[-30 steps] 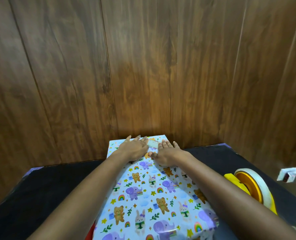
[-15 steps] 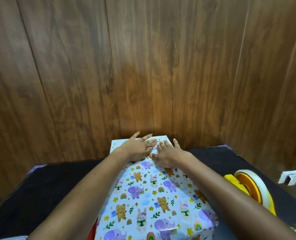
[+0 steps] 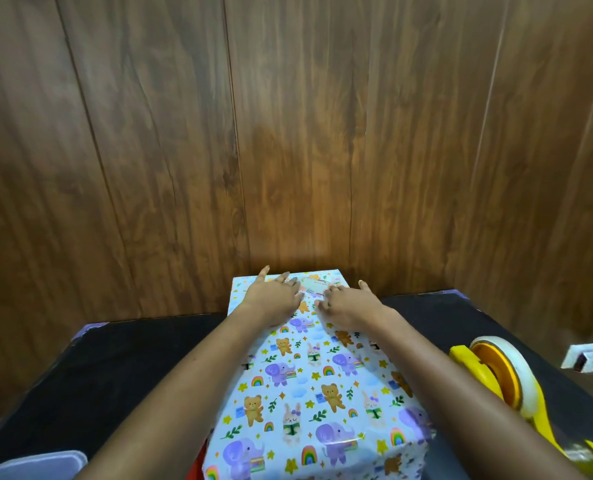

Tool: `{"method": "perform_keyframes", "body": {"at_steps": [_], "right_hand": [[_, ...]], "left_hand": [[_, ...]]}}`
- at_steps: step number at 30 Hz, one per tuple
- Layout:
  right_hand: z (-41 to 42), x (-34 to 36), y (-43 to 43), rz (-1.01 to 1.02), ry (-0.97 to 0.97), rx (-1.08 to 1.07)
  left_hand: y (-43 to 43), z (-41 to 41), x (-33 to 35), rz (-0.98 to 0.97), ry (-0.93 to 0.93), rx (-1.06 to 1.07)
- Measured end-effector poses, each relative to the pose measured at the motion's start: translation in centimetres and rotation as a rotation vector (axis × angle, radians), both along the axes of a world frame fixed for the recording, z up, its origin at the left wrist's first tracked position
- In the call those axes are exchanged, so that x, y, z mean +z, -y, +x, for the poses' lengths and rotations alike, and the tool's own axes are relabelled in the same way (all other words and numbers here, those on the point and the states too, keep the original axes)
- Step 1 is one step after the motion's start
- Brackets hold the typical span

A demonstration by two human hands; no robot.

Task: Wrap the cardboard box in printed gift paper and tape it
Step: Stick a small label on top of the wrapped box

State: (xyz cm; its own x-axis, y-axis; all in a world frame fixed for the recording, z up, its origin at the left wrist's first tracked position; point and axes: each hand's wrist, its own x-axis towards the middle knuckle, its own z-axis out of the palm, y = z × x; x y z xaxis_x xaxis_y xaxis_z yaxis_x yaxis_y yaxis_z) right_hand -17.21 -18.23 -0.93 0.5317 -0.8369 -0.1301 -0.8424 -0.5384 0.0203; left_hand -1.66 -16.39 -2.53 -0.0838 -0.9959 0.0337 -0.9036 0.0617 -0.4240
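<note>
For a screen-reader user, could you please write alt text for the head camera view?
A left hand and a right hand lie flat on the far end of a box wrapped in animal-print gift paper, either side of a small pale label. The box sits on a black table by a wood-panelled wall, a yellow tape dispenser to its right.

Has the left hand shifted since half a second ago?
Yes. The left hand slid leftward off the small pale label on the printed-paper-wrapped box.
</note>
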Motion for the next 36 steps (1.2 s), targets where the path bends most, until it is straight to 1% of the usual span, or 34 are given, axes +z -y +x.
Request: {"method": "perform_keyframes", "body": {"at_steps": [3, 6, 8, 11, 13, 16, 17, 19, 20, 21, 22, 24, 25, 26, 28, 30, 31, 36], "right_hand": [[-0.5, 0.5, -0.3, 0.013, 0.017, -0.018], [-0.9, 1.8, 0.1, -0.024, 0.039, -0.046], [-0.4, 1.3, 0.7, -0.011, 0.049, -0.069], [0.4, -0.1, 1.4, 0.056, 0.059, -0.084], [0.3, -0.6, 1.7, 0.023, 0.033, -0.081], [-0.4, 0.0, 0.9, -0.039, 0.003, -0.095], [-0.6, 0.4, 0.6, -0.06, 0.043, -0.098], [-1.2, 1.0, -0.2, -0.075, 0.208, -0.084], [-1.5, 1.1, -0.6, -0.076, 0.333, -0.075], [-1.7, 1.2, -1.2, -0.058, 0.487, -0.082], [-1.8, 1.3, -1.8, 0.0, 0.671, -0.104], [-1.5, 1.5, -4.1, 0.224, 1.078, -0.123], [-1.3, 1.7, -5.4, 0.345, 1.22, -0.126], [-1.0, 2.0, -6.6, 0.448, 1.301, -0.127], [-0.4, 2.2, -9.6, 0.561, 1.314, -0.132], [0.2, 2.3, -12.6, 0.61, 1.326, -0.126], [0.5, 2.2, -14.5, 0.633, 1.346, -0.112], [2.3, 1.5, -20.6, 0.641, 1.348, -0.015]], "left_hand": [[-0.1, 0.2, 0.3, 0.013, 0.037, 0.047], [0.1, -1.1, 0.6, -0.025, 0.108, 0.077], [0.4, -1.7, 0.6, -0.031, 0.034, 0.078], [0.7, -1.2, 0.5, 0.018, -0.078, 0.092], [0.5, -0.9, 0.6, 0.03, -0.083, 0.104], [-0.3, -1.4, 0.9, 0.039, -0.009, 0.129], [-0.7, -1.7, 1.1, 0.022, 0.008, 0.146], [-1.4, -1.6, 1.2, -0.07, -0.028, 0.161], [-2.1, -1.4, 1.3, -0.139, -0.1, 0.16], [-3.3, -1.0, 1.5, -0.214, -0.227, 0.162], [-4.5, -0.7, 1.9, -0.281, -0.392, 0.173], [-8.0, 0.5, 3.2, -0.366, -0.719, 0.228], [-9.6, 1.2, 3.7, -0.403, -0.838, 0.236], [-11.2, 1.8, 4.1, -0.435, -0.936, 0.237], [-14.9, 2.8, 4.5, -0.48, -1.121, 0.238], [-18.4, 3.5, 4.5, -0.481, -1.306, 0.227], [-20.4, 3.8, 4.4, -0.475, -1.36, 0.233], [-27.5, 4.6, 3.9, -0.486, -1.448, 0.262]]}}
